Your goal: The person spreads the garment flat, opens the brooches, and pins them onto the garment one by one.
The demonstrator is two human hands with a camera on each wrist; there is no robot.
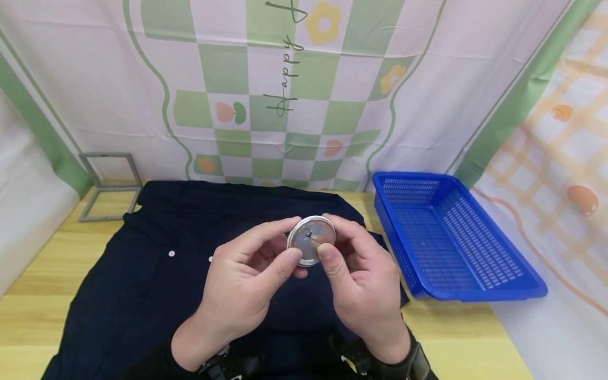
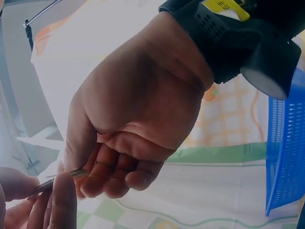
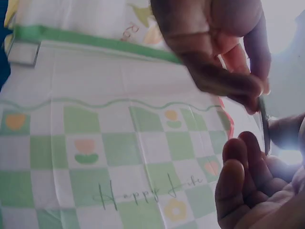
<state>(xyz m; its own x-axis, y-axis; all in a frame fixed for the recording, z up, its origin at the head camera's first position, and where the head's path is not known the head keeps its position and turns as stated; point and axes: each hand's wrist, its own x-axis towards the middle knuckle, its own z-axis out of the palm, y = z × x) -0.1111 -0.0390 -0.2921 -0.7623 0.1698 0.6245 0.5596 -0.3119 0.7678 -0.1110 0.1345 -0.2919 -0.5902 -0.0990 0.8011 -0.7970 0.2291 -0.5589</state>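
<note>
Both hands hold a round pin badge [image 1: 309, 235] in the middle of the head view, above a dark navy garment [image 1: 138, 285]. Its silvery metal back faces the head camera. My left hand [image 1: 244, 282] pinches the left edge between thumb and fingers. On the right side, my right hand [image 1: 363, 285] grips it, with the thumb on the back near the thin pin. In the left wrist view the badge [image 2: 76, 172] is seen edge-on between the fingertips. The right wrist view also shows the badge [image 3: 263, 121] edge-on. Its front is hidden.
A blue plastic basket [image 1: 418, 211] stands to the right. At the back left is a grey frame stand [image 1: 111, 187]. The garment, with small white buttons [image 1: 171, 254], covers much of the wooden table [image 1: 33, 301]. A patterned cloth [image 1: 266, 68] hangs behind.
</note>
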